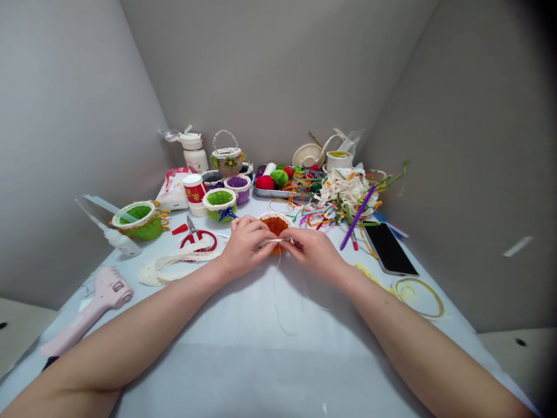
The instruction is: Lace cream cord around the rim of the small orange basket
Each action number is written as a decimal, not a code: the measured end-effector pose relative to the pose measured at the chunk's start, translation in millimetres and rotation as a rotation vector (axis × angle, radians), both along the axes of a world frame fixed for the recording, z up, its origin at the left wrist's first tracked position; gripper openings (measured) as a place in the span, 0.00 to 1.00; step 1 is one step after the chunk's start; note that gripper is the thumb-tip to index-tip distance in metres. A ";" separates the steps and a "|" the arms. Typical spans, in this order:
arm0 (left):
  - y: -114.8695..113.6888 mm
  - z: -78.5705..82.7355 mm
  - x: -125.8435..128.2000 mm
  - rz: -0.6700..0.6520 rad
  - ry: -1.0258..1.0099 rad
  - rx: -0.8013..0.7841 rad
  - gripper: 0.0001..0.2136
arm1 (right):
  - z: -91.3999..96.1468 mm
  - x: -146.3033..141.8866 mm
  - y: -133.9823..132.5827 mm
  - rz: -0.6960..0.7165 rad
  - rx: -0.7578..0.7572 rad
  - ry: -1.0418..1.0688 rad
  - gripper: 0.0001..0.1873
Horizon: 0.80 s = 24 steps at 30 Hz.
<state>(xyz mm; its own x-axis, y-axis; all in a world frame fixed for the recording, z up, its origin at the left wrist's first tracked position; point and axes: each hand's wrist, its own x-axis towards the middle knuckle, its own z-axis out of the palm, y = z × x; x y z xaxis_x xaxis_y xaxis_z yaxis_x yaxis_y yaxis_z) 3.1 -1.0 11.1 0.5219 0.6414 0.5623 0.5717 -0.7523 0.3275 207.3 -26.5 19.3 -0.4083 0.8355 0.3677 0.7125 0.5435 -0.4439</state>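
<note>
A small orange basket (275, 224) with a white trimmed rim stands in the middle of the table, tilted or upright I cannot tell. On its near side, my left hand (247, 244) pinches the white lace trim (274, 240) between thumb and fingers. My right hand (314, 251) grips the same trim from the other side, its fingertips close to the left ones. Thin white thread (275, 296) hangs from between the hands and curls on the table. Whether a needle is held is too small to tell. A strip of loose white lace (163, 268) lies left of my left wrist.
Red-handled scissors (198, 239), a pink glue gun (93, 307) and a green basket (141, 220) are at left. Finished-looking baskets (220, 204) stand behind. A metal tray (282, 193) holds yarn balls. At right are tangled yarn (348, 191), a phone (391, 249) and a yellow hoop (420, 297).
</note>
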 end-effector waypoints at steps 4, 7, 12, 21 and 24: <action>-0.9 2.1 1.5 0.036 -0.019 0.005 0.06 | -1.9 0.3 0.7 0.001 -0.005 -0.013 0.09; -0.9 2.9 2.1 0.031 -0.022 0.013 0.06 | -2.8 0.5 1.0 0.001 -0.006 -0.020 0.09; 0.1 2.9 0.6 0.010 -0.025 0.018 0.05 | 2.3 -0.1 -1.1 -0.019 -0.040 -0.014 0.09; -0.2 3.7 1.3 0.025 -0.037 -0.062 0.04 | 37.4 6.3 -28.6 -0.123 -0.140 0.008 0.09; -0.6 3.4 1.6 0.033 -0.041 -0.068 0.04 | 30.5 6.2 -26.9 -0.138 -0.172 0.023 0.07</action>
